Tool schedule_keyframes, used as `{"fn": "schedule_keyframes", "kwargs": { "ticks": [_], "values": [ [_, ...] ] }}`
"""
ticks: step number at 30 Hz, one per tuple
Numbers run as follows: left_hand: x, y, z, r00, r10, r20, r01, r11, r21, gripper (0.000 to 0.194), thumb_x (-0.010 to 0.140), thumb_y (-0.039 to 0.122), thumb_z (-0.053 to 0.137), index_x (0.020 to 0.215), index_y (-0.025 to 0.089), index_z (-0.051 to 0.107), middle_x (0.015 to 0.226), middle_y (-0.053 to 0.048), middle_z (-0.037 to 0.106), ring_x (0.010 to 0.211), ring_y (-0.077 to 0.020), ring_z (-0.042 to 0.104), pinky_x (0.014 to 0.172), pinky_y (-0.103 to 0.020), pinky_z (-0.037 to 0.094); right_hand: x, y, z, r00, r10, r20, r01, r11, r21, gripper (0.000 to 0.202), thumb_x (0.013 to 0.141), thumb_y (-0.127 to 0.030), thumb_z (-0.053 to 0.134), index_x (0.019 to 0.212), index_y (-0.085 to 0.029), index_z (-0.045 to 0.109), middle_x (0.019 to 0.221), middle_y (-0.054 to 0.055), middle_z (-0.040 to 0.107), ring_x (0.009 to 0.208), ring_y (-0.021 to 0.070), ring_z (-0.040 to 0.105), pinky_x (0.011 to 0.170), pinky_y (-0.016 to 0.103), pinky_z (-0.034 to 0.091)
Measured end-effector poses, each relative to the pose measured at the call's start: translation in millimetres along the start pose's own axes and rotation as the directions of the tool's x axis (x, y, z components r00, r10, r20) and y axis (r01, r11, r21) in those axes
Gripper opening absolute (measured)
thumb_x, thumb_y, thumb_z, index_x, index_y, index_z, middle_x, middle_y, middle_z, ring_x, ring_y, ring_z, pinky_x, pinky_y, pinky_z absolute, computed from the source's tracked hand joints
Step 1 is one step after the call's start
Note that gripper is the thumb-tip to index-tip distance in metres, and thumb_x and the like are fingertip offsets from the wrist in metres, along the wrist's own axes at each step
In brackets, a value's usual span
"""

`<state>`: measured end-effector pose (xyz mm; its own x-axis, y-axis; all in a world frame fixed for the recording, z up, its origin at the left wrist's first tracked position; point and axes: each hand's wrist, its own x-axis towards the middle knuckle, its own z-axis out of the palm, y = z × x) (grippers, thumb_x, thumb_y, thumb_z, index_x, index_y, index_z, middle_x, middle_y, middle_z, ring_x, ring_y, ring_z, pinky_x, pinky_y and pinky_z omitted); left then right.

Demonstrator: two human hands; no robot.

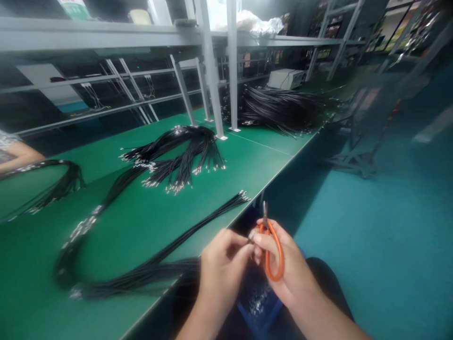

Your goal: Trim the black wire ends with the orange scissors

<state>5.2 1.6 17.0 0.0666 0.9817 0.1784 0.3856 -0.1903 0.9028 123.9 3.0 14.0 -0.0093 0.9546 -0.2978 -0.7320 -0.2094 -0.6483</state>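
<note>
My right hand (283, 259) is closed around orange-handled scissors (279, 257), whose short blades point up and away. Its thumb and fingertips meet those of my left hand (224, 264). My left hand pinches the end of a thin black cable (249, 240), of which only a short dark tip shows between the fingers. A long bundle of black cables (141, 274) curves over the green table and runs behind my left hand at the edge. One strand group (208, 218) ends in bare silvery tips just beyond my hands.
More cable bundles lie on the green table (116, 250), one by the posts (191, 141) and a large pile (283, 106) farther back. A co-worker's arm (21, 153) rests at the left. A blue bin (260, 307) with small scraps is below my hands. White shelf posts (212, 71) stand on the table.
</note>
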Motion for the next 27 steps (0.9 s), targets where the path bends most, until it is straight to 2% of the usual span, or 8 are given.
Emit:
{"fn": "schedule_keyframes", "kwargs": {
  "ticks": [2, 4, 7, 9, 15, 21, 24, 27],
  "values": [
    [3, 0, -4.3, 0.988, -0.093, 0.127, 0.121, 0.965, -0.234, 0.012, 0.080, 0.024, 0.062, 0.071, 0.019, 0.055, 0.063, 0.001, 0.061, 0.057, -0.0128, 0.056, 0.054, -0.022, 0.042, -1, 3, 2, 1.000, 0.019, 0.017, -0.019, 0.999, 0.042, 0.022, 0.071, -0.010, 0.065, 0.088, -0.019, 0.053, 0.068, -0.003, 0.060, 0.051, 0.0071, 0.051, 0.050, 0.019, 0.042],
    [4, 0, -7.1, 0.977, -0.108, 0.185, 0.170, 0.917, -0.361, 0.011, 0.082, 0.027, 0.060, 0.078, 0.019, 0.053, 0.068, 0.001, 0.061, 0.059, -0.0124, 0.056, 0.055, -0.022, 0.043, -3, 6, 8, 1.000, 0.007, 0.022, -0.008, 0.999, 0.053, 0.021, 0.072, -0.010, 0.065, 0.087, -0.020, 0.053, 0.068, -0.004, 0.060, 0.055, 0.0087, 0.054, 0.053, 0.020, 0.044],
    [4, 2, -7.9, 0.988, -0.102, 0.119, 0.141, 0.914, -0.381, 0.015, 0.079, 0.028, 0.065, 0.085, 0.018, 0.056, 0.075, 0.000, 0.061, 0.065, -0.0130, 0.057, 0.058, -0.022, 0.045, -7, 7, 16, 0.999, -0.032, 0.014, 0.032, 0.999, 0.032, 0.028, 0.069, -0.009, 0.069, 0.088, -0.022, 0.053, 0.068, -0.005, 0.059, 0.060, 0.0104, 0.056, 0.056, 0.020, 0.046],
    [5, 2, -7.7, 0.990, -0.121, 0.080, 0.143, 0.899, -0.414, 0.013, 0.077, 0.026, 0.066, 0.079, 0.017, 0.057, 0.071, 0.000, 0.059, 0.061, -0.0125, 0.056, 0.057, -0.023, 0.045, -8, 8, 20, 0.999, -0.044, 0.030, 0.044, 0.999, 0.025, 0.031, 0.067, -0.008, 0.070, 0.088, -0.023, 0.053, 0.068, -0.006, 0.058, 0.060, 0.0104, 0.056, 0.056, 0.020, 0.045],
    [11, -2, -12.2, 0.973, -0.084, 0.217, 0.207, 0.737, -0.643, 0.011, 0.081, 0.021, 0.062, 0.073, 0.014, 0.060, 0.062, 0.000, 0.059, 0.056, -0.0111, 0.054, 0.056, -0.023, 0.042, -7, 10, 15, 0.995, -0.042, 0.093, 0.040, 0.999, 0.029, 0.023, 0.073, -0.007, 0.063, 0.088, -0.021, 0.053, 0.069, -0.004, 0.059, 0.056, 0.0082, 0.053, 0.058, 0.020, 0.045],
    [11, -4, -11.5, 0.967, -0.161, 0.198, 0.254, 0.666, -0.702, 0.016, 0.084, 0.024, 0.058, 0.071, 0.014, 0.056, 0.061, 0.003, 0.051, 0.055, -0.0091, 0.048, 0.057, -0.022, 0.040, -5, 10, 15, 0.995, -0.041, 0.088, 0.039, 0.999, 0.023, 0.022, 0.072, -0.009, 0.063, 0.087, -0.020, 0.053, 0.071, -0.003, 0.060, 0.056, 0.0092, 0.052, 0.056, 0.021, 0.043],
    [11, -1, -10.3, 0.969, -0.119, 0.216, 0.240, 0.655, -0.716, 0.009, 0.082, 0.022, 0.062, 0.077, 0.015, 0.058, 0.066, 0.002, 0.052, 0.056, -0.0089, 0.049, 0.056, -0.022, 0.040, -6, 11, 16, 0.997, -0.025, 0.079, 0.023, 0.999, 0.027, 0.022, 0.071, -0.009, 0.065, 0.087, -0.020, 0.055, 0.069, -0.003, 0.060, 0.056, 0.0096, 0.053, 0.055, 0.021, 0.043],
    [12, 1, -10.4, 0.970, -0.070, 0.233, 0.225, 0.625, -0.748, 0.010, 0.080, 0.017, 0.063, 0.072, 0.014, 0.057, 0.069, 0.002, 0.053, 0.055, -0.0085, 0.050, 0.056, -0.023, 0.040, -6, 12, 15, 0.995, -0.017, 0.097, 0.014, 0.999, 0.038, 0.022, 0.071, -0.010, 0.065, 0.088, -0.021, 0.056, 0.068, -0.003, 0.060, 0.057, 0.0097, 0.053, 0.056, 0.020, 0.044]
  ]
}}
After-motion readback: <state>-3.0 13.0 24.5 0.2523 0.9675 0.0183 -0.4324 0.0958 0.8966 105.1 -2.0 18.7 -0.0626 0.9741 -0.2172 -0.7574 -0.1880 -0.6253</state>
